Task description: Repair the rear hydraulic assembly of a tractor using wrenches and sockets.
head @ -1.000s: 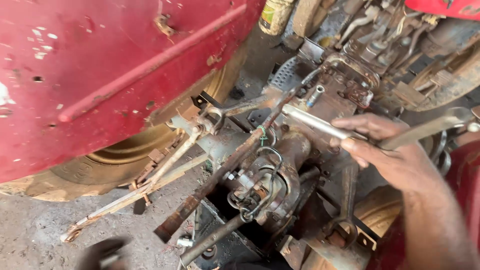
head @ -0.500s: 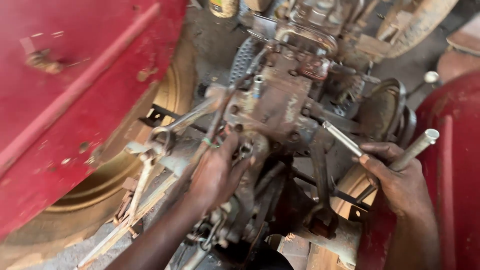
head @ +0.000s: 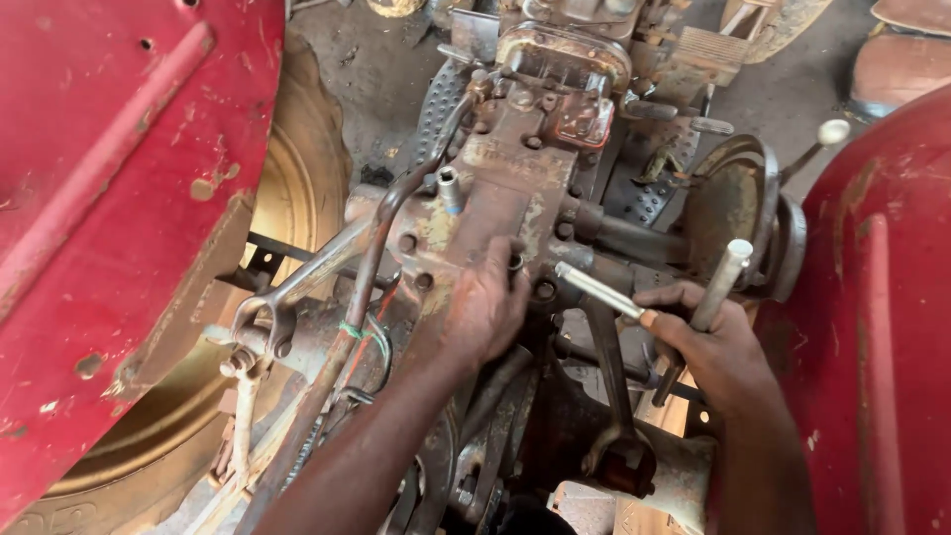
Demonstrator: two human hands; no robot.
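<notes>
Red fender (head: 109, 198) far left, yellow wheel rim (head: 297, 198) behind. Open-end wrench (head: 297, 287) on linkage. Left hand (head: 485, 307) fingers pressed on rusty gearbox housing (head: 515, 188), gripping nothing visible. Right hand (head: 713, 342) clenched around metal socket wrench (head: 614, 294), just right of housing. Red fender right.

2 metal bars (head: 693, 297), dull silver, are gripped together in the right hand (head: 718, 347): 1 slim rod angled up-left toward the housing, 1 thicker tube tilted up-right. A rusty, oil-stained gearbox housing (head: 495, 198), approx. centre frame betw. red fenders, is touched by the left hand (head: 485, 307) near a bolt hole.
</notes>
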